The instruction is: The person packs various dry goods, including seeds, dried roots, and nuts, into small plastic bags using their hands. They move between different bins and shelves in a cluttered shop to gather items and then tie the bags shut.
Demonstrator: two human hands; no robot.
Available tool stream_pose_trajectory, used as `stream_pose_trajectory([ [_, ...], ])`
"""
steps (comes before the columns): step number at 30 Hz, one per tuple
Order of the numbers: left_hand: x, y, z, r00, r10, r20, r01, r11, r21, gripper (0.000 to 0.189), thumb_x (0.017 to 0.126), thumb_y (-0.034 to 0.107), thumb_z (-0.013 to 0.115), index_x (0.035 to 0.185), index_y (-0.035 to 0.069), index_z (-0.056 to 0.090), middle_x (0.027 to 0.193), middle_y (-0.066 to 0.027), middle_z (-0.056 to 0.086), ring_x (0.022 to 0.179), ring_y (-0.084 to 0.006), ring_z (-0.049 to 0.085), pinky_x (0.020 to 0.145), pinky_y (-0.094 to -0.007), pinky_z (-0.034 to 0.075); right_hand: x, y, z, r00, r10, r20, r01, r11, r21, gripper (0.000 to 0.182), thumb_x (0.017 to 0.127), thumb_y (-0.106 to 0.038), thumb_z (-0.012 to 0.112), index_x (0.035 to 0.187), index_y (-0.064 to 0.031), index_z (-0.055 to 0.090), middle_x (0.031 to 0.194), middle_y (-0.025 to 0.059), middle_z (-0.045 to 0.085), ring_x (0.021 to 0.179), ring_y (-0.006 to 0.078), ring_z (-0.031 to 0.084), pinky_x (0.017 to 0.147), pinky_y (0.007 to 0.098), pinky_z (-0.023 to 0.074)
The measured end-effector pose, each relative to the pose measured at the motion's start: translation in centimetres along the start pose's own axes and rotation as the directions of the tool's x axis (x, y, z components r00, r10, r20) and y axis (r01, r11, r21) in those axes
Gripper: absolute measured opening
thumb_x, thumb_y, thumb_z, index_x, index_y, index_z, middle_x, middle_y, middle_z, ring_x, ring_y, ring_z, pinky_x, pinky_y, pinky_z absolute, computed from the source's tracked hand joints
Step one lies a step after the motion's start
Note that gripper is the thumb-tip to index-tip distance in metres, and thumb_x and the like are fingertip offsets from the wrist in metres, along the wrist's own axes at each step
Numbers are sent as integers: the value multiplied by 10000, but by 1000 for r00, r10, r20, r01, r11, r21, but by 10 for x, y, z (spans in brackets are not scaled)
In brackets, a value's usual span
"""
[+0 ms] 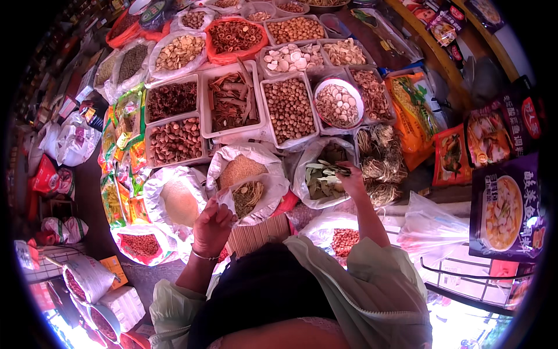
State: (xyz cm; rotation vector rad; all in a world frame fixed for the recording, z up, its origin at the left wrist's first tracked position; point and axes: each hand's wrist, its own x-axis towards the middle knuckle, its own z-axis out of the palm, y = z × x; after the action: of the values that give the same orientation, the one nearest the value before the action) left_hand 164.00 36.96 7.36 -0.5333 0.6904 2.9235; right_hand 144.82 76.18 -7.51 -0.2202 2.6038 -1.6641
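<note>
My left hand (213,224) grips the rim of a clear plastic bag (247,200) that holds small dark seeds and pale thin roots. This bag hangs over an open white sack of tan grain (244,168). In my right hand (351,179) is a small bunch of dried bay leaves (330,169), pinched above an open plastic sack (303,183) of the same kind of leaves. Bundles of dried roots (379,161) lie just right of that hand.
Plastic trays of star anise (172,101), cinnamon bark (231,98) and round brown spices (290,109) stand beyond the sacks. A white bowl (339,103) of slices sits at the right. Sauce packets (508,209) hang right; a sack of peanuts (344,241) stands near my body.
</note>
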Motion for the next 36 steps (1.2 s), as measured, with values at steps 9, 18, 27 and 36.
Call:
stream_pose_trajectory([
  [9,3,0,-11,999,22,40,-23,1000,11,461,921,226,518,1328,21,446,661,50,341,627,-96,356,749,-303,357,3,-21,-5,979,168,-116,-114,921,373,348,770,49,718,1091,-19,605,961,16,671,861,85,608,767,233,499],
  [18,7,1,-20,1000,17,25,-18,1000,16,498,896,217,538,1342,21,430,669,48,344,629,-98,359,757,-300,364,6,-42,-21,989,125,-77,-66,847,527,317,779,32,713,1070,-31,604,961,8,664,865,84,598,776,230,480],
  [27,7,5,-26,999,20,46,-21,999,31,545,879,224,546,1360,18,392,671,56,334,630,-83,366,760,-288,363,1,-148,27,987,-51,149,-68,718,693,335,756,88,685,1051,-35,585,1031,80,666,984,188,637,873,311,505],
  [36,3,4,-35,997,65,-30,-63,996,66,539,851,160,526,1356,17,402,682,51,321,639,-83,352,712,-271,349,-26,-165,198,694,-312,649,149,944,295,220,767,34,639,975,-31,610,977,118,675,958,254,655,819,354,502],
])
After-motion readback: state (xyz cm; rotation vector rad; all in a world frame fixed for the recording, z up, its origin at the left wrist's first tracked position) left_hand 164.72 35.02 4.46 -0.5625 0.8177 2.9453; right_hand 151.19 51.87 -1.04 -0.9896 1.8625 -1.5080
